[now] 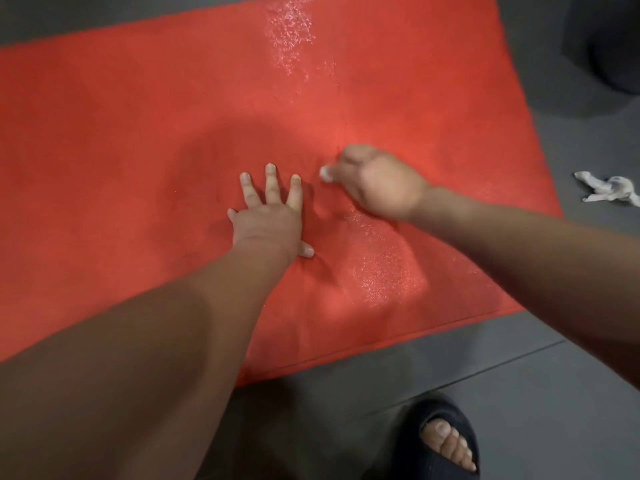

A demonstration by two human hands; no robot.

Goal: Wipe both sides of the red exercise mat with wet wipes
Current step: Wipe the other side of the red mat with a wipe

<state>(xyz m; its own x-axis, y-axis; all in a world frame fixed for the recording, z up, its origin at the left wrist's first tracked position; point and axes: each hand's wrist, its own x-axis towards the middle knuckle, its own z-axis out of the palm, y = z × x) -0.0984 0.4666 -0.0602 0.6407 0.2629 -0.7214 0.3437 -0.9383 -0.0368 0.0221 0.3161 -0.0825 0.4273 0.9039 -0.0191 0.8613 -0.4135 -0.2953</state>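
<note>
Red exercise mat [138, 150]: a foam sheet with a fine pebbled grain and a thin, straight near edge. It lay flat on the floor and filled most of the view, its right end running off at a slant. Two damp patches [291, 39] glistened on it, one near the far edge and one near the right forearm, both speckled with small bright beads. Left hand [268, 216]: laid palm down on the middle of the mat, fingers straight and spread, thumb out to the side, holding nothing. Right hand [377, 183]: just beside the left and slightly blurred, knuckles up, fingers curled tight round a wet wipe [325, 174], of which only a small white wad showed at the fingertips, down against the mat. Crumpled white wipe [609, 190]: twisted and greyish in its folds, lying on the floor off the right end of the mat, apart from it. Floor [485, 375]: dark grey, matt, smooth, with one thin seam running across it near the mat. Black slide sandal [446, 441]: ribbed and open-toed, with toes showing, at the lower edge on the floor. Dark rounded object [616, 46]: top right corner, too dim to name.
</note>
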